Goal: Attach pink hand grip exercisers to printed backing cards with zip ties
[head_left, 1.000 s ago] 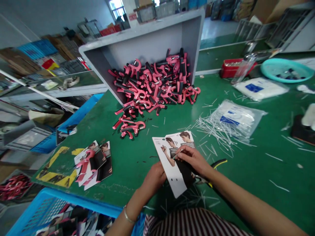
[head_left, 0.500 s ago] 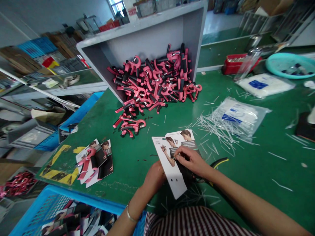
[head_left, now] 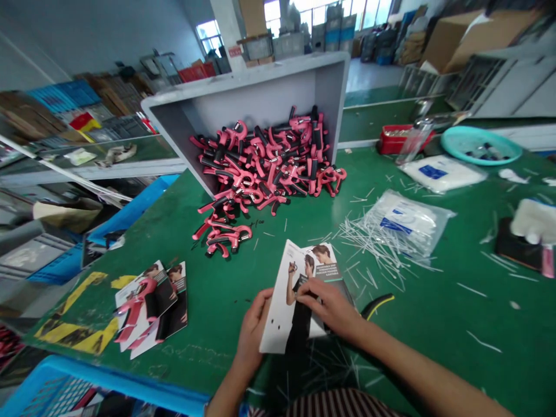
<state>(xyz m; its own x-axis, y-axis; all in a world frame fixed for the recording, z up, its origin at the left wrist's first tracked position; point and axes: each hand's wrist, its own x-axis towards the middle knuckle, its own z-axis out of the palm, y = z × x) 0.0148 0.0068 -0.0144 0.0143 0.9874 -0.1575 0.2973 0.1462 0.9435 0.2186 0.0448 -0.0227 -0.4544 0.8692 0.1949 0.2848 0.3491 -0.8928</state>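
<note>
My left hand [head_left: 254, 324] is closed on the left edge of a printed backing card [head_left: 278, 313], which is tilted up from the table. The card shows a person with a raised arm, and small holes near its lower end. Against the card's face, the fingertips of my right hand [head_left: 328, 307] are pinched together; whatever is between them is too small to make out. Behind it, partly covered, lies another printed card [head_left: 336, 272]. A yellow-and-black tool handle [head_left: 377, 304] lies by my right wrist. White cable ties [head_left: 377, 246] are scattered beyond my hands.
A grey crate [head_left: 247, 90] on its side spills pink-and-black hand grip strengtheners [head_left: 269, 159]. Two cards with grip strengtheners [head_left: 143, 301] lie left, above a blue basket [head_left: 108, 373]. Bags of cable ties [head_left: 403, 223], a red box [head_left: 391, 139] and a turquoise basin [head_left: 480, 145] are right.
The card has turned in my hands, its lower end swinging left. My left hand has come out from behind it to its left edge. The camera view has tilted up.
</note>
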